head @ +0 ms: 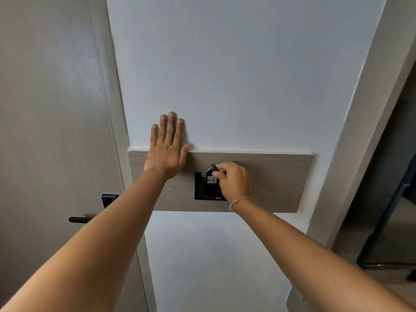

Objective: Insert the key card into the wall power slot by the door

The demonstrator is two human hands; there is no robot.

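Right hand (234, 181) is pinching the top of the black key card (211, 179), which has a white label and a key ring on it. The card sits upright in the black wall power slot (200, 190), mounted on the wood-grain panel (274, 183). Left hand (166, 152) is open and flat, fingers spread, just up and left of the slot, overlapping the panel's top edge. The door handle (80, 219) is lower left of the slot.
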